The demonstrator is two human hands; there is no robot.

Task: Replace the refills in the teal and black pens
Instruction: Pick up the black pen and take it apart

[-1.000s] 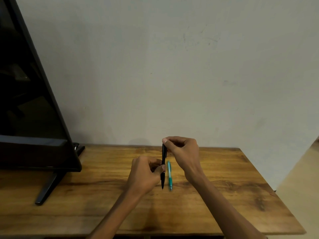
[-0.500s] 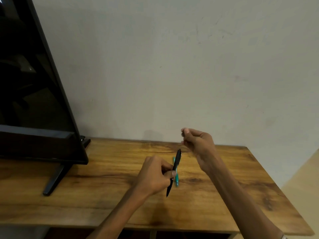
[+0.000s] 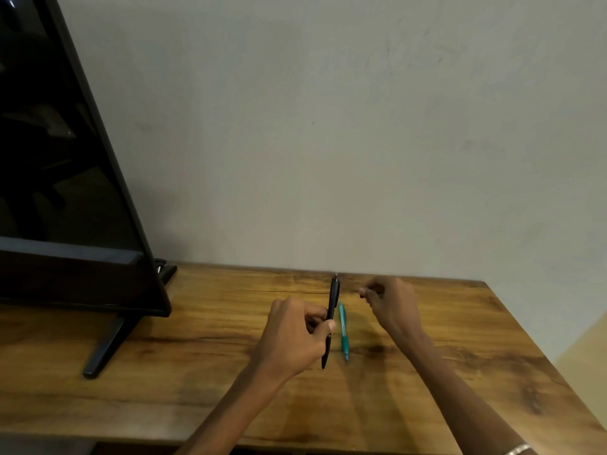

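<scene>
My left hand grips the black pen around its middle and holds it nearly upright over the wooden table, tip down; a small grey end shows at its top. The teal pen lies flat on the table just right of the black pen, tip toward me, with no hand on it. My right hand hovers to the right of both pens, apart from them, with thumb and fingertips pinched together. A dark spot shows at the pinch; I cannot tell whether a small part is in it.
A large black screen on a slanted foot fills the table's left side. A plain wall runs right behind the table. The table's right edge drops off beside my right forearm.
My right hand has left the top of the black pen and moved right, then down toward the table, still pinched. My left hand has swung the pen back to nearly upright.
</scene>
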